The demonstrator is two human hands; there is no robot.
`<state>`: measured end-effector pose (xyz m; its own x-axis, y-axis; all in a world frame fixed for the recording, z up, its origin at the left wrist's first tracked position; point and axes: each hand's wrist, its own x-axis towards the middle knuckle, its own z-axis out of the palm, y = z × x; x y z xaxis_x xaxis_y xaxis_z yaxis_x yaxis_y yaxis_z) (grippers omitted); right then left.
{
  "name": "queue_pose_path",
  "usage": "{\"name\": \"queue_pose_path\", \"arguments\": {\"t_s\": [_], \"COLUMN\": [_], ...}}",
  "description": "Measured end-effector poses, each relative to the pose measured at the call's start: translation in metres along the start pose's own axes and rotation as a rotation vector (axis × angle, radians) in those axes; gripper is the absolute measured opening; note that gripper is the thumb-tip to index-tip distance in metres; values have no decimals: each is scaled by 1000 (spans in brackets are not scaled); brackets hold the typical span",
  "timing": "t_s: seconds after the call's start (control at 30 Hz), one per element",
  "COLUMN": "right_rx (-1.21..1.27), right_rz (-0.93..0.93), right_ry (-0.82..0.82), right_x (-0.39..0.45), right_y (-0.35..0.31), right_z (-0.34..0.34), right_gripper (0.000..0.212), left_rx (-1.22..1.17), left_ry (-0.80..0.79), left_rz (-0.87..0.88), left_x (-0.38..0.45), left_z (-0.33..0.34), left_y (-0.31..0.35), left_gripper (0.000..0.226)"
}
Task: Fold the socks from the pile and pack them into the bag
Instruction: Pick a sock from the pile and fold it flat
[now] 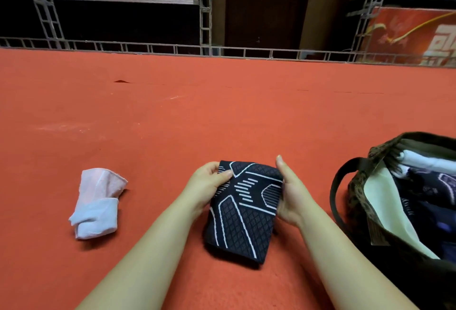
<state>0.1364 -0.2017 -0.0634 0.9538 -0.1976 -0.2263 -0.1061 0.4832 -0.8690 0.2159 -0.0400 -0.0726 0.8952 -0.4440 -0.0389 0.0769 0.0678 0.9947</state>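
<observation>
A folded dark navy sock (pixel 243 213) with white line patterns is held between both hands just above the red carpet. My left hand (pixel 206 186) grips its far left edge, thumb on top. My right hand (pixel 291 193) clasps its right side. To the left on the carpet lies a pale pink and light blue sock (pixel 97 202), loosely folded. At the right stands an open dark bag (pixel 370 221) with a leopard-print rim, a dark strap and a cream lining; dark patterned and white socks show inside it.
The red carpet (pixel 222 112) stretches far ahead to a low metal railing (pixel 222 50). Beyond it are metal scaffolding, a dark door under a green exit sign, and a red banner at the far right.
</observation>
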Motion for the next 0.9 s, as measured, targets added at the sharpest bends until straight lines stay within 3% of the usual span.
{"name": "queue_pose_path", "arguments": {"t_s": [0.13,0.23,0.33,0.43,0.57,0.63,0.9], "right_rx": [-7,-227,-419,-529,-842,-914,-1264], "right_rz": [-181,-362,-421,-335,-100,-68,-263], "right_ry": [107,153,145,162,128,139,380], "right_x": [31,52,55,47,7,-13,3], "right_y": [-61,-106,-115,-73,16,41,54], "right_z": [18,40,52,38,-3,-14,-19], "right_gripper": [41,29,21,24,27,29,33], "left_rx": [22,32,76,113,274,340,561], "left_ry": [-19,2,4,-109,-345,-407,-169], "left_rz": [126,215,247,112,-211,-301,-424], "left_x": [36,63,68,35,-30,-45,-39], "left_z": [1,0,-6,-14,-22,-23,-9], "left_y": [49,88,100,61,-10,-26,-28], "left_gripper": [8,7,7,27,22,22,21]}}
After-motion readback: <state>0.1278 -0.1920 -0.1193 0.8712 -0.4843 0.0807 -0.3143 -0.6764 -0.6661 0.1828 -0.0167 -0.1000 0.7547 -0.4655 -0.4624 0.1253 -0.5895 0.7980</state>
